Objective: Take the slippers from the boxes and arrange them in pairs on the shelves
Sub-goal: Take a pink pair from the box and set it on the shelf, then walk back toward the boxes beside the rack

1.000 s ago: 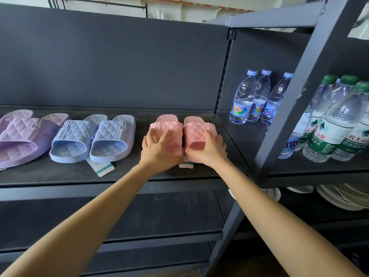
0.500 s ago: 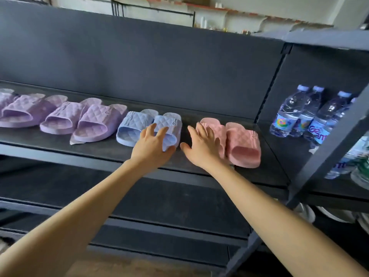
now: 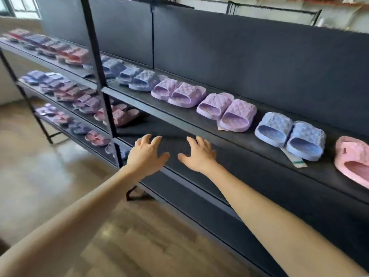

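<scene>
The shelf unit [image 3: 199, 124] carries quilted, soft-looking slippers side by side along its top shelf: two lilac pairs [image 3: 225, 110], a blue pair [image 3: 289, 134], then a pink slipper [image 3: 353, 162] near the right end, cut off by the frame. Both hands have let go of the pink slippers and drawn back. The left hand [image 3: 144, 154] and right hand [image 3: 199, 154] hover before the middle shelf's front edge, fingers spread, holding nothing. That pair appears placed, and more slippers are probably to be fetched.

You can read no text here: the white tag [image 3: 297, 163] with a green stripe poking out from under the blue slippers [image 3: 299, 134] is too blurred, and the small raised marks on that pair's straps cannot be made out either.
</scene>
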